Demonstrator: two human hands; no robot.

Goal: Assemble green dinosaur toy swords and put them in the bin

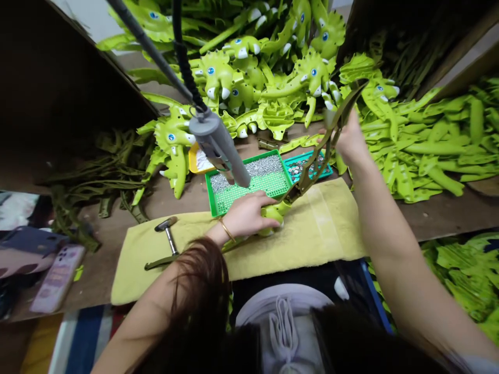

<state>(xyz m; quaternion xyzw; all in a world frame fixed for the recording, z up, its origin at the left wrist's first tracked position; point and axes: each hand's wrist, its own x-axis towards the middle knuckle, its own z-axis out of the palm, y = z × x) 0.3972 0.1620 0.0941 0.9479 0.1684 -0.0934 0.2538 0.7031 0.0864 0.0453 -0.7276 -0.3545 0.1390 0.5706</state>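
My left hand (247,214) rests closed over a light green toy part (275,213) on the yellow towel (323,228), pressing it down. My right hand (349,139) is raised over the far side of the bench, its fingers closed on a long dark olive plastic piece (331,137) that runs down toward the green part. A grey powered screwdriver (222,145) hangs on a cable just above my left hand, over the green tray of screws (265,182).
Assembled green dinosaur toys (249,72) pile at the back. Loose green parts (436,140) lie right, dark olive parts (109,171) left. A teal tray (307,167), a small hammer (168,234) and a phone (58,278) are nearby.
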